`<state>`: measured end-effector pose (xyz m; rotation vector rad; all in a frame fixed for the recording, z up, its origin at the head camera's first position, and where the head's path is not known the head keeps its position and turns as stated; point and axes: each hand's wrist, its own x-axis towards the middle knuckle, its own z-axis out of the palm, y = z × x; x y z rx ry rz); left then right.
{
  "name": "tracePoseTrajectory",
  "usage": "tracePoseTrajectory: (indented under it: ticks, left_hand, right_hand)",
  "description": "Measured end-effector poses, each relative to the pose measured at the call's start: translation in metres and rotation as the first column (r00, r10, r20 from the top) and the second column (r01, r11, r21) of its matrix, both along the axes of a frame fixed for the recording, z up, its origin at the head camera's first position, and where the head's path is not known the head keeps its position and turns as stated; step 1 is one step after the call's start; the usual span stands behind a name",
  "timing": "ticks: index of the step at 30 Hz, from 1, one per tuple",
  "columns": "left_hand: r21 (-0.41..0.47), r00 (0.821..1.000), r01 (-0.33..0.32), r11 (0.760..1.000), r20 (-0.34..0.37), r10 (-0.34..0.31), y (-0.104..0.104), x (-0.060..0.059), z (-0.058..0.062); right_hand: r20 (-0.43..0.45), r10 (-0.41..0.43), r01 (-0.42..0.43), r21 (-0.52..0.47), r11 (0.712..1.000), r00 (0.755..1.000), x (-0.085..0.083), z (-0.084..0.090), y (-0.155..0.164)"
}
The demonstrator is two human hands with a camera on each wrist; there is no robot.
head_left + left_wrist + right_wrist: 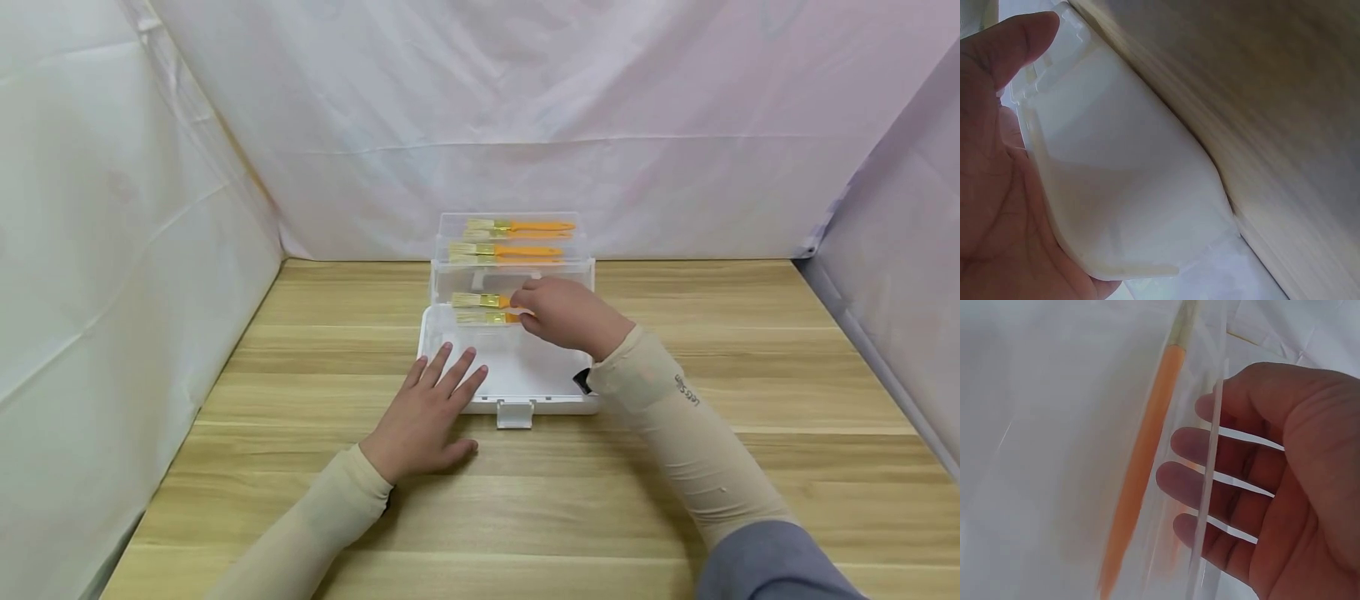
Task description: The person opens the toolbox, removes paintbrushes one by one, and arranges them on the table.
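Note:
A white box (517, 367) with clear upper tiers stands open on the table. My left hand (431, 412) rests over its front left corner, fingers straight and spread, thumb pointing right along the front. In the left wrist view the palm lies against the white side wall (1122, 156). My right hand (570, 308) reaches to the lowest clear tray, where an orange-handled paintbrush (476, 301) lies with its bristles to the left. The right wrist view has the fingers (1191, 484) curled over the clear tray edge (1210, 456), alongside an orange brush handle (1138, 469).
More paintbrushes (532, 226) with orange handles lie in the clear upper tiers (442, 237) behind. A white latch (515, 414) sticks out at the box's front. The wooden table (315, 375) is enclosed by a white cloth (525, 100) at the back and sides.

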<state>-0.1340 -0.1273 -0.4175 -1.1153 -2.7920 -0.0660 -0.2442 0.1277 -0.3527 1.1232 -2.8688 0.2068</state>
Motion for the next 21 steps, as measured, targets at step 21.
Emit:
tracePoseTrajectory:
  ticks: [21]
  left_hand:
    - [0.02, 1.0, -0.001, 1.0, -0.018, 0.001, 0.001, 0.0, -0.001]
  right_hand:
    - [-0.128, 0.107, -0.093, 0.109, 0.99, 0.986, 0.001, -0.015, 0.0]
